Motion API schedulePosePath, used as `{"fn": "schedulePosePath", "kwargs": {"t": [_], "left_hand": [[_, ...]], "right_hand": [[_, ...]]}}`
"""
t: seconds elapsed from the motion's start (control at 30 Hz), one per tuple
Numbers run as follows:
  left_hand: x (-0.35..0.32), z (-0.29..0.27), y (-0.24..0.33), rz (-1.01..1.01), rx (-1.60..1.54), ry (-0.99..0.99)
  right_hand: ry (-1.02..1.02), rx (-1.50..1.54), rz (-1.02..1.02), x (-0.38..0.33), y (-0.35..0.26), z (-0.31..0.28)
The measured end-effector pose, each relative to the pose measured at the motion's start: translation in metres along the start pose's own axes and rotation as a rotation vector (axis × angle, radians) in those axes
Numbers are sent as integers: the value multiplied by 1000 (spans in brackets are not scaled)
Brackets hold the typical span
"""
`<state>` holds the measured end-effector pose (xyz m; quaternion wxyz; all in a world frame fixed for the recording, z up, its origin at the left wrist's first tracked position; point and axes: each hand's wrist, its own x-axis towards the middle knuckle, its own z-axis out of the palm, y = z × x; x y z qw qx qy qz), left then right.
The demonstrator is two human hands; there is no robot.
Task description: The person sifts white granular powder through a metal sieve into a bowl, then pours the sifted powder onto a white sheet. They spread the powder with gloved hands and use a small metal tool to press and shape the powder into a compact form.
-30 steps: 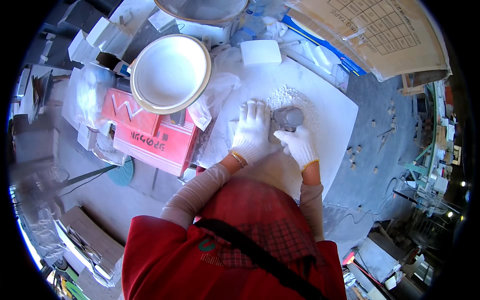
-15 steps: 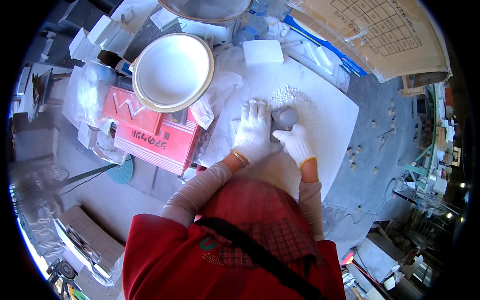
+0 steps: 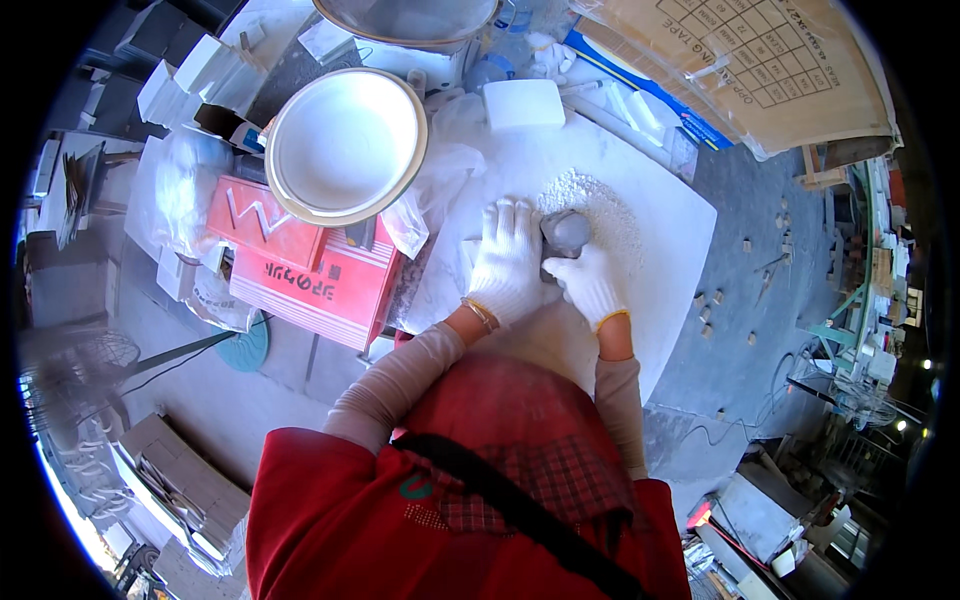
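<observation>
My left hand (image 3: 505,262), in a white knitted glove, lies palm down on the work surface with its fingers stretched forward. A pale block edge (image 3: 468,254) shows beside its outer side; what lies under the palm is hidden. Close by, my right hand (image 3: 588,285), also gloved, closes round the near side of a rounded grey lump (image 3: 567,232). Its thumb points left toward my left hand, and its other fingers are mostly hidden. The lump's exact kind cannot be told. White crumbs and powder (image 3: 600,205) are heaped just beyond it on the white tabletop (image 3: 668,240).
To the left, a white round basin (image 3: 345,140) stands over red boxes (image 3: 310,285). A white block (image 3: 525,104) lies at the far edge near clear plastic bags (image 3: 450,170). A large cardboard box (image 3: 760,60) fills the far right. Small pieces (image 3: 706,314) litter the floor.
The grey lump and my right hand have shifted slightly to the left, toward my left hand. My left hand stays flat in about the same place.
</observation>
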<state>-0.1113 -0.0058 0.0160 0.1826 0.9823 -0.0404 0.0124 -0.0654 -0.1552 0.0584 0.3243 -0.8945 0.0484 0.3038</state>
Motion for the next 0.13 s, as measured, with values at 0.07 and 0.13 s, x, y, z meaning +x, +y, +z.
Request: {"fn": "schedulePosePath", "kwargs": {"t": [0.07, 0.13], "left_hand": [[1, -5, 1, 0, -41, 5], [-1, -1, 3, -6, -73, 32]], "right_hand": [[-61, 134, 85, -4, -5, -13], [-13, 186, 65, -10, -1, -19]]}}
